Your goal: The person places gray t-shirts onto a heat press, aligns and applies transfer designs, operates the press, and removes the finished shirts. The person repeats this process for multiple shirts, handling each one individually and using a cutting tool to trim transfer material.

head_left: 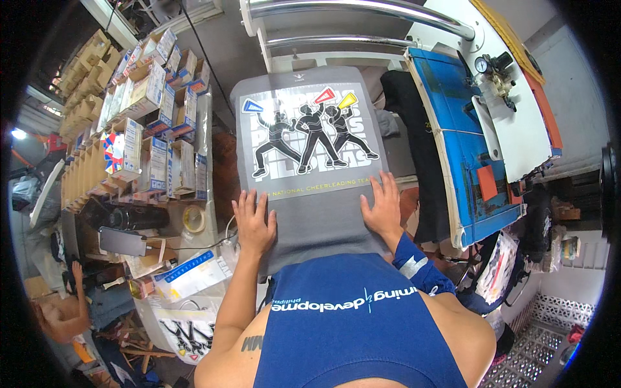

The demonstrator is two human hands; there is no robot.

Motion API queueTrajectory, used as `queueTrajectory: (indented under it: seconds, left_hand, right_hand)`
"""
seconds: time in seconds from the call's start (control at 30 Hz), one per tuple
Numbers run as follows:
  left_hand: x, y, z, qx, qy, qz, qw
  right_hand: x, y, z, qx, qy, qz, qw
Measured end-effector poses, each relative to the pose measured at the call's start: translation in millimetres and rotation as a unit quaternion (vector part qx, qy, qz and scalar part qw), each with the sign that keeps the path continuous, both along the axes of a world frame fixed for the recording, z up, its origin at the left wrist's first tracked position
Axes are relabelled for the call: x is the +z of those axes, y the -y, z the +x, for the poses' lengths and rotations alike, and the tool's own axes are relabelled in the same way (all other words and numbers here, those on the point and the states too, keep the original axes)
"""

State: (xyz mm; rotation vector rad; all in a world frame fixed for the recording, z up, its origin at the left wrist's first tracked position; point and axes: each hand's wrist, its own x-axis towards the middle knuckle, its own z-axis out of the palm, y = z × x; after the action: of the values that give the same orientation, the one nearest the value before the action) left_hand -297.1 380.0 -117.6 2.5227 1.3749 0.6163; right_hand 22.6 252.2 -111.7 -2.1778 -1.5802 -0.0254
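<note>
A grey fabric piece [314,229] lies spread over a board in front of me. On its upper part is a printed transfer sheet [309,132] with three black figures holding blue, red and yellow megaphones over white lettering, with a yellow text line below. My left hand [254,223] lies palm down on the grey fabric by the sheet's lower left corner, fingers spread. My right hand [381,210] rests palm down at the sheet's lower right corner, fingers apart. Neither hand grips anything.
Stacked cardboard boxes [152,90] fill the left, above a phone [123,240] and tape roll [194,218]. Right stands a blue-and-white press [462,181] with a gauge [481,64]. Chrome rails [356,19] cross the top. Another person's arm [79,288] shows at lower left.
</note>
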Motion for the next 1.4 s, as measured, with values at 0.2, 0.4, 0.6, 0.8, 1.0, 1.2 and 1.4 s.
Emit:
queueTrajectory:
  seconds: [0.2,0.4,0.6,0.8,1.0,1.2,1.4]
  left_hand:
    - [28.2,-6.3,-3.7,0.014,-0.012,-0.077,0.997]
    - [60.8,-58.4,-38.2,0.193,0.111,-0.179,0.958]
    - [27.3,-32.3,-21.1,-0.061,0.063,-0.009,0.996]
    - [3.5,-5.7,-7.8,-0.032,0.039,0.0,0.999]
    - [0.2,-5.8,-9.1,-0.031,0.06,-0.002,0.998]
    - [0.1,-5.7,-9.5,-0.032,0.07,0.0,0.997]
    - [3.0,-5.9,-8.2,-0.032,0.077,0.001,0.996]
  right_hand:
    - [-3.1,1.1,0.1,-0.005,-0.001,-0.016,1.0]
    - [-5.2,-0.3,1.3,-0.001,0.002,-0.002,1.0]
    - [-3.3,0.9,-1.1,-0.007,-0.005,-0.005,1.0]
    - [-3.4,1.8,1.8,-0.017,-0.003,-0.008,1.0]
    - [1.0,0.5,1.1,-0.007,-0.004,0.002,1.0]
    - [3.4,-1.3,-0.4,-0.011,-0.012,-0.012,1.0]
    - [4.7,-0.4,-2.3,-0.02,-0.016,-0.021,0.999]
